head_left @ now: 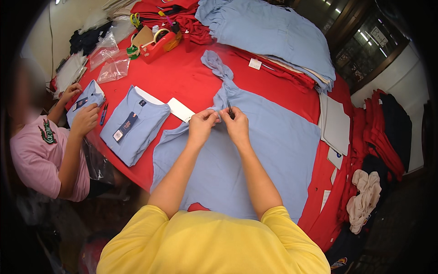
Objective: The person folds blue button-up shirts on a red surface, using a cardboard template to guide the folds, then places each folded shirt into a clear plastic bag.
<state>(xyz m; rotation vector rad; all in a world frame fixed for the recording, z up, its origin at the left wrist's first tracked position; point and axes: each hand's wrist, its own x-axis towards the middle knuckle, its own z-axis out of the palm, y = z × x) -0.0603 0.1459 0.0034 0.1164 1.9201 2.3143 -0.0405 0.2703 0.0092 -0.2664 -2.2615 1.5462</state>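
Observation:
A light blue shirt (269, 150) lies spread over the red-covered table in front of me, one sleeve (218, 66) twisted and stretched toward the far side. Near the shirt's upper part, my left hand (202, 126) pinches a bit of its fabric. Close beside it, my right hand (236, 125) is closed round a small dark pointed tool (230, 108), which looks like thread snips. Its tip points away from me, and its lower part is hidden in my fingers. The fingertips of both hands almost meet over the cloth.
At left, a co-worker (50, 155) handles a folded blue shirt (86, 100). Between us lie a tagged folded shirt (135, 123), a white card (181, 110) and a pen (104, 114). A red tape dispenser (157, 48), a blue garment pile (269, 34) and white boards (334, 123) stand farther off.

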